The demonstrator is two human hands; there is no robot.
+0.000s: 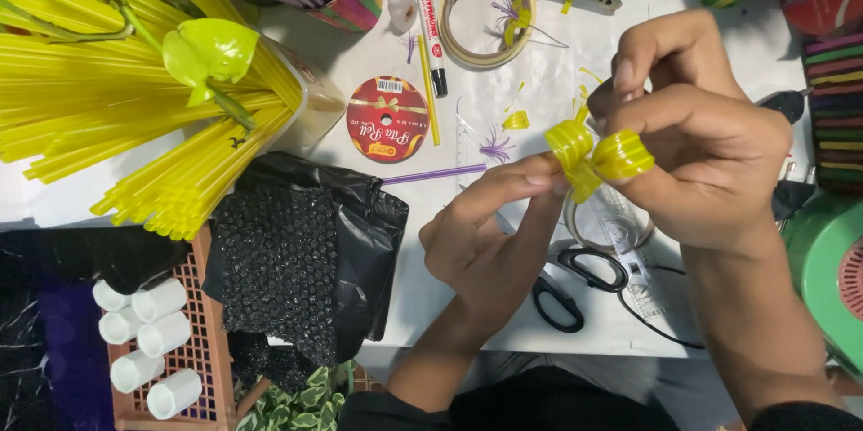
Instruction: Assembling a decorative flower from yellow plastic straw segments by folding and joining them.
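Both my hands hold a small yellow looped piece made of folded straw strips (pixel 595 158) above the white table (pixel 378 44). My left hand (pixel 490 238) pinches its lower left side between thumb and fingers. My right hand (pixel 697 139) grips the right loop from above, fingers curled over it. Black-handled scissors (pixel 564 292) lie under my left wrist, and a clear ruler (pixel 634 256) lies under my right hand.
A bundle of yellow straws (pixel 117 116) with a green leaf-shaped piece (pixel 209 52) fills the left. A red ribbon spool (pixel 387 119), marker (pixel 431 31), tape ring (pixel 488 15), black plastic bag (pixel 306 251), crate with white tubes (pixel 144 341) and green tape roll (pixel 831 274) surround the work spot.
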